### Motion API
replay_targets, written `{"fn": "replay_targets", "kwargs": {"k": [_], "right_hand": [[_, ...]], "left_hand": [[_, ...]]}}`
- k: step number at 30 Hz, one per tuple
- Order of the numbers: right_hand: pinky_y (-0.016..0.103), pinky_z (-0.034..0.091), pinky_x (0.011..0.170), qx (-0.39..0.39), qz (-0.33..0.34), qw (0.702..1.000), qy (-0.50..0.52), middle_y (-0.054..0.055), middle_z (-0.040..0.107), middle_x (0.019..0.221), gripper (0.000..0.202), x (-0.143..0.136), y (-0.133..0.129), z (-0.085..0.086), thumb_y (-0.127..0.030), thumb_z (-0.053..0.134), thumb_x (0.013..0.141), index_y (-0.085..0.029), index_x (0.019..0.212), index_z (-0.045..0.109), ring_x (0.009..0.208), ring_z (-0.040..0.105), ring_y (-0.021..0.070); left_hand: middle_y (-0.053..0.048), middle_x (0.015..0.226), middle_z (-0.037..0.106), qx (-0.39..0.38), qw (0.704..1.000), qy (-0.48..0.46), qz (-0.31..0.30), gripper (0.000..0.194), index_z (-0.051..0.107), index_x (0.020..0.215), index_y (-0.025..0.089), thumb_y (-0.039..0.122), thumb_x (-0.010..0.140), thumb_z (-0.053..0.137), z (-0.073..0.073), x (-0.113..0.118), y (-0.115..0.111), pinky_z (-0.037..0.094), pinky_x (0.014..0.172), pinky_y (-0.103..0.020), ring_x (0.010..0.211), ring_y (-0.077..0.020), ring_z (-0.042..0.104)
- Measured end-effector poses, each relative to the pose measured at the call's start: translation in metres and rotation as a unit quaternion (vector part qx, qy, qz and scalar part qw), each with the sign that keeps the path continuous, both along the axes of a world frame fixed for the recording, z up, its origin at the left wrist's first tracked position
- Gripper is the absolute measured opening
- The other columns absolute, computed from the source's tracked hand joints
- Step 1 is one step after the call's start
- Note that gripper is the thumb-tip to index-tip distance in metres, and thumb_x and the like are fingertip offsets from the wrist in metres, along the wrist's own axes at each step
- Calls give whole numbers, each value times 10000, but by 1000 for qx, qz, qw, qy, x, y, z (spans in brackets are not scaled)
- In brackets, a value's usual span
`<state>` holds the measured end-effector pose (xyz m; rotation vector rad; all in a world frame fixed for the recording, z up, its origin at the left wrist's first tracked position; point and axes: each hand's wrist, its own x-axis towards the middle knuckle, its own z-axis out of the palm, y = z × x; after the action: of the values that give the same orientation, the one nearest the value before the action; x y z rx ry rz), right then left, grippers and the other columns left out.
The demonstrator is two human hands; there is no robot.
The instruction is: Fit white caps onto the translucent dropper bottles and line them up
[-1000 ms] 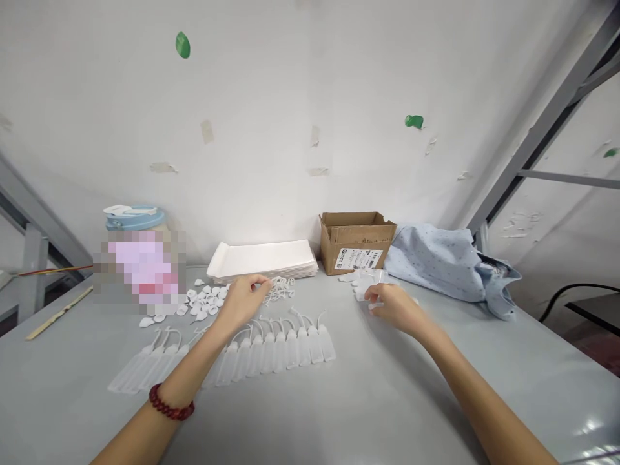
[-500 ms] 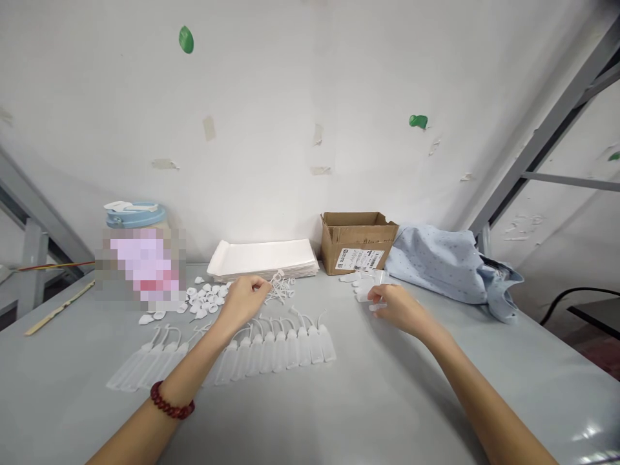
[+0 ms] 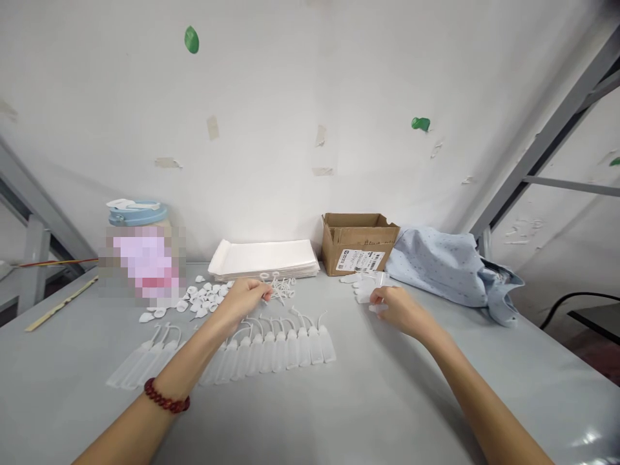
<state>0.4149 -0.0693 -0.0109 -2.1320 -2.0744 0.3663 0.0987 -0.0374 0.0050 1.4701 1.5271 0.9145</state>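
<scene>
My left hand [image 3: 245, 300] is closed in a pinch at the near-left side of a pile of thin white looped straps [image 3: 281, 290]; the fingertips appear to grip one strap, largely hidden. A row of flat translucent bottles [image 3: 266, 352] with straps on their necks lies below this hand, part of it covered by my forearm. Left of the hand are scattered white caps [image 3: 203, 298]. My right hand [image 3: 400, 309] curls its fingers round one small translucent bottle [image 3: 377, 309]. Several more loose bottles [image 3: 364, 294] lie just beyond it.
A stack of white envelopes [image 3: 264, 257] and an open cardboard box [image 3: 349, 242] stand along the wall. Light blue cloth [image 3: 436, 265] is heaped at the right. On the left are a blue-lidded container [image 3: 138, 214] and a thin wooden strip [image 3: 61, 305]. Metal frame bars [image 3: 547, 148] border the table.
My left hand has come slightly down towards me, near the strap pile. More of the loops show above its fingers. The right hand remains almost in place at the loose bottles.
</scene>
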Motion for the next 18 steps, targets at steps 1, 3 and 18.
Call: {"fn": "replay_targets", "kwargs": {"k": [1,3,18], "right_hand": [[228,372,611,1,0,1000,1,83,668,972,291,0,0,0,4,543,645,-167,854,653,883,607,216],[235,379,633,6,-1,1000,6,85,667,955,288,0,0,-1,6,539,646,-165,848,654,886,605,218],[364,514,758,278,212,912,214,75,660,952,137,-63,-28,3,-189,544,862,-212,996,561,885,628,217]], "left_hand": [[-12,564,575,-5,1000,0,-10,265,582,471,179,395,626,581,0,0,0,291,514,-248,540,-138,426],[-1,559,559,-10,1000,-4,-26,266,609,522,177,408,647,570,0,-1,0,282,503,-243,515,-126,392],[-17,680,616,209,951,192,-125,226,587,621,210,293,797,471,25,10,-45,370,587,-290,714,-201,512]]}}
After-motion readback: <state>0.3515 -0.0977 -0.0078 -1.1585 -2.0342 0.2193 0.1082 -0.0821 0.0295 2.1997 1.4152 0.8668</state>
